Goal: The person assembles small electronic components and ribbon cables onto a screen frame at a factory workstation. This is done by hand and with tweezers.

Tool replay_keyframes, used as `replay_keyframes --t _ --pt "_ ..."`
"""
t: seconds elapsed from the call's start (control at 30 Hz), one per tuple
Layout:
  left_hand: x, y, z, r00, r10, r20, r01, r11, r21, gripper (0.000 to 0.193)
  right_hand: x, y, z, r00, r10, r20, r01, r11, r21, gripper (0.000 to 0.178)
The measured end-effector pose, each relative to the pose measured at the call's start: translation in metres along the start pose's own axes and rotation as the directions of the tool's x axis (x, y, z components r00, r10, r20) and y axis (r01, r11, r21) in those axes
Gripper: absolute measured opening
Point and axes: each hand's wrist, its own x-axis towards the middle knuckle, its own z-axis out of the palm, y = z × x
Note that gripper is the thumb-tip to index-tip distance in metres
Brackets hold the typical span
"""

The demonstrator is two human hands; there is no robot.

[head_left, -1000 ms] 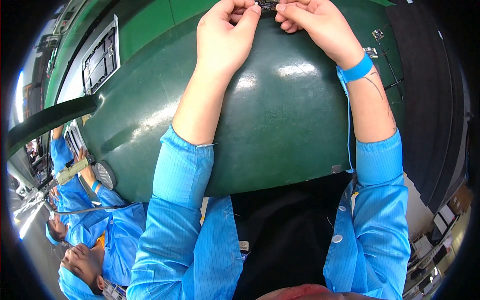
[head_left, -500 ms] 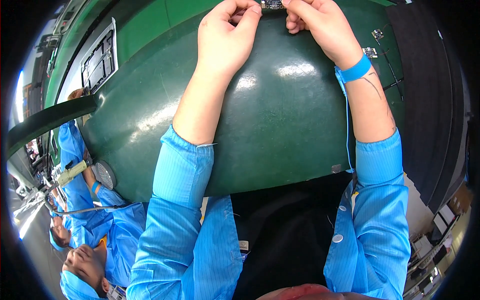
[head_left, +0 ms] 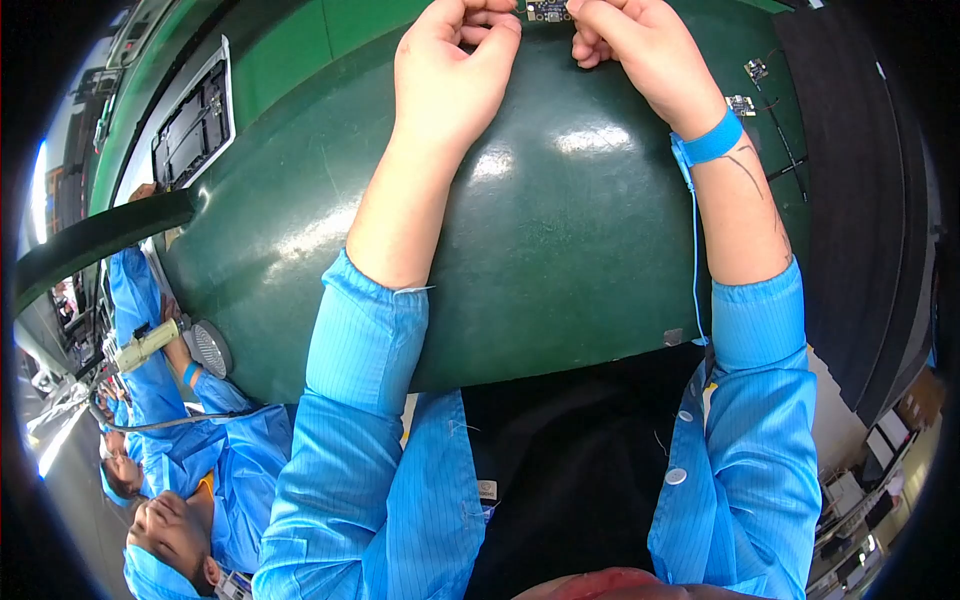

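At the top edge of the view a small dark circuit board [head_left: 548, 11] with light connectors is partly cut off by the frame. My right hand [head_left: 640, 55] pinches its right end between thumb and fingers, the other fingers curled under. My left hand [head_left: 455, 65] is closed just left of the board, thumb against the curled fingers. A small gap shows between its thumb and the board; whatever those fingers hold is too small to make out. A blue wrist strap [head_left: 712, 138] with a cord circles my right wrist.
Small boards [head_left: 740, 105] with thin black cables lie right of my right wrist on the green mat [head_left: 560, 240]. A black panel [head_left: 850, 200] borders the right side. At left are a dark frame-like part [head_left: 195, 125], a round grey vent [head_left: 208, 347] and co-workers in blue [head_left: 245, 470].
The circuit board has come slightly lower into view, and my left thumb has moved a little away from its left end. At left, the co-worker's arm and the dark frame-like part have shifted slightly.
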Motion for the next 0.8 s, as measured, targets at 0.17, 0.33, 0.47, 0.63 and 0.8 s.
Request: replay_keyframes --t 0.17,0.33,0.47,0.63,0.8 --pt "-0.003 0.003 -0.001 1.0 0.006 -0.004 -0.006 1.0 0.011 0.01 0.0 0.002 0.001 1.0 -0.003 -0.003 0.003 1.0 0.007 0.011" --pt "-0.004 0.002 -0.002 0.999 0.02 0.05 -0.021 1.0 0.005 0.008 0.001 0.002 0.0 1.0 -0.022 0.022 0.022 1.0 -0.004 0.011" --pt "-0.003 0.006 -0.004 0.997 -0.007 0.079 0.002 0.998 0.061 0.006 0.001 0.001 0.002 0.998 -0.016 0.056 0.016 1.0 -0.001 0.012" --pt "-0.003 0.005 -0.009 0.993 -0.014 0.119 0.0 0.993 0.116 0.006 0.004 0.002 0.008 0.998 0.016 0.068 -0.013 0.999 -0.041 0.012" --pt "-0.003 0.01 -0.01 0.99 0.046 0.135 -0.067 0.985 0.156 0.01 0.003 0.003 0.011 0.994 0.016 0.104 -0.007 0.996 -0.088 0.011"
